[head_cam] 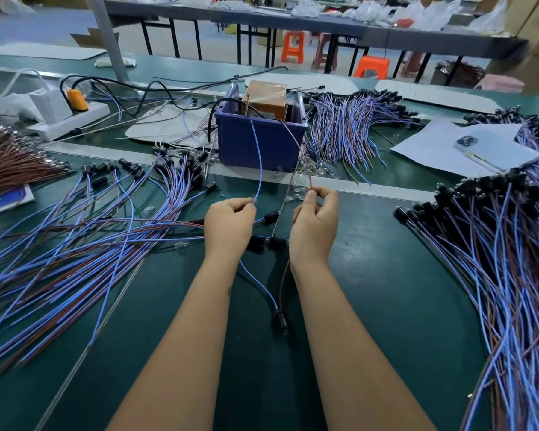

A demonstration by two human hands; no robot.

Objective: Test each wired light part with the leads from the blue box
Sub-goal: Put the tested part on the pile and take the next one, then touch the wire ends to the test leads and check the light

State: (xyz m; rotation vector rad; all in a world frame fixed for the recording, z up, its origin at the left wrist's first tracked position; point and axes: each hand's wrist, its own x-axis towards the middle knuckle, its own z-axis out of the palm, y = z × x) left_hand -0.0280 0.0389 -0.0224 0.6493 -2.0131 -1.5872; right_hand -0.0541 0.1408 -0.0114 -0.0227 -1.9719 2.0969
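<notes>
The blue box [259, 144] stands mid-table with a brown taped block inside. A blue lead [260, 163] and a brown lead [296, 147] run out of it toward me. My left hand [229, 225] pinches the end of the blue lead together with a blue wire. My right hand [315, 227] pinches the end of the brown lead together with a brown wire. Both wires hang down between my forearms to one black light part [280, 318] lying on the green table.
Heaps of wired light parts lie at the left [84, 241], the right [504, 259] and behind the box [349, 129]. A white power strip [66, 118] sits back left, a phone [495, 152] on paper back right. Two loose black parts [266, 242] lie between my hands.
</notes>
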